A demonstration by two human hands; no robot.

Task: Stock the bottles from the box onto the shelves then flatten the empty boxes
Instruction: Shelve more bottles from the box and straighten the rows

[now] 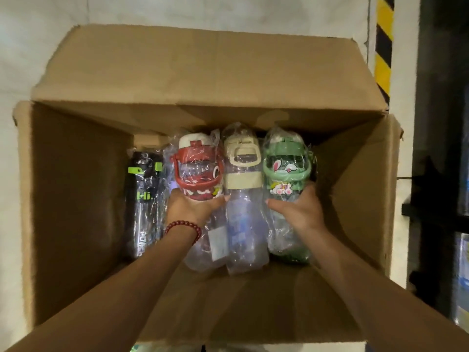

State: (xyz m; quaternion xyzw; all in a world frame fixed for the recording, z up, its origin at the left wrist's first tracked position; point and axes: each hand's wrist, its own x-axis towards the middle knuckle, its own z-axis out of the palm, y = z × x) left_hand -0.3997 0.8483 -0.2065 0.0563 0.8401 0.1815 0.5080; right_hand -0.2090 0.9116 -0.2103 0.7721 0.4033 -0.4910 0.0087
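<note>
We are reaching both forearms up from the bottom of the frame into an open cardboard box (76, 186) that fills most of the picture. Our left hand (189, 208), with a red bead bracelet (184, 228) at the wrist, is curling its fingers round the red-capped bottle (199, 174) just below its lid. Our right hand (298, 212) is gripping the green-capped bottle (285, 166), thumb on its left side and fingers wrapping behind its right side. Between these two bottles the cream-capped bottle (243, 189) is lying untouched, pressed against both neighbours. At the left of the row the black bottle (144, 199) with lime-green marks is lying along the box wall, beside the red one. All four are lying on the box floor in clear plastic wrapping, caps pointing toward the top of the frame. Beyond them the far flap (203, 72) is standing open against a pale wall, and a yellow-and-black striped post (383, 44) is rising at the upper right.
</note>
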